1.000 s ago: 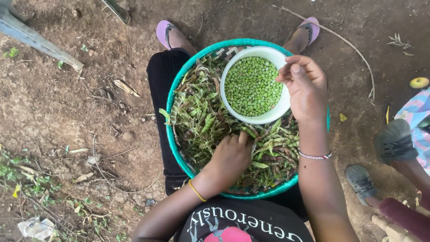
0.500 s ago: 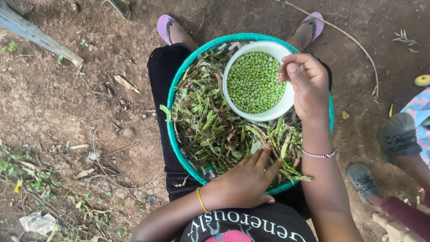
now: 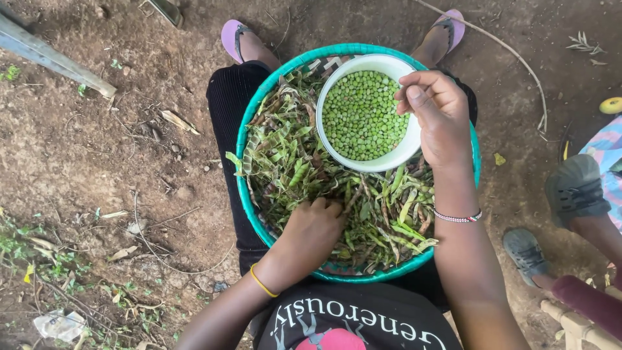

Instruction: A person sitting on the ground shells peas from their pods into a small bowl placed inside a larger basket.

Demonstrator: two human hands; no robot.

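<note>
A round teal basket (image 3: 249, 201) rests on my lap, heaped with green and brownish pea pods (image 3: 285, 159). Inside it, at the far right, stands a white bowl (image 3: 389, 159) full of shelled green peas (image 3: 359, 113). My left hand (image 3: 311, 233) is dug into the pods at the near side of the basket, fingers curled into the heap. My right hand (image 3: 437, 116) is over the bowl's right rim, fingers pinched together; whether it holds a pod or peas is hidden.
Bare brown soil with dry leaves and twigs lies to the left. My feet in purple sandals (image 3: 233, 35) show beyond the basket. Another person's grey shoes (image 3: 573, 188) and leg are at the right, with a pale wooden frame (image 3: 576, 324) at the lower right.
My left hand has gone from lying flat at the basket's near edge to reaching forward and curling into the pods. The right hand has stayed at the bowl's rim.
</note>
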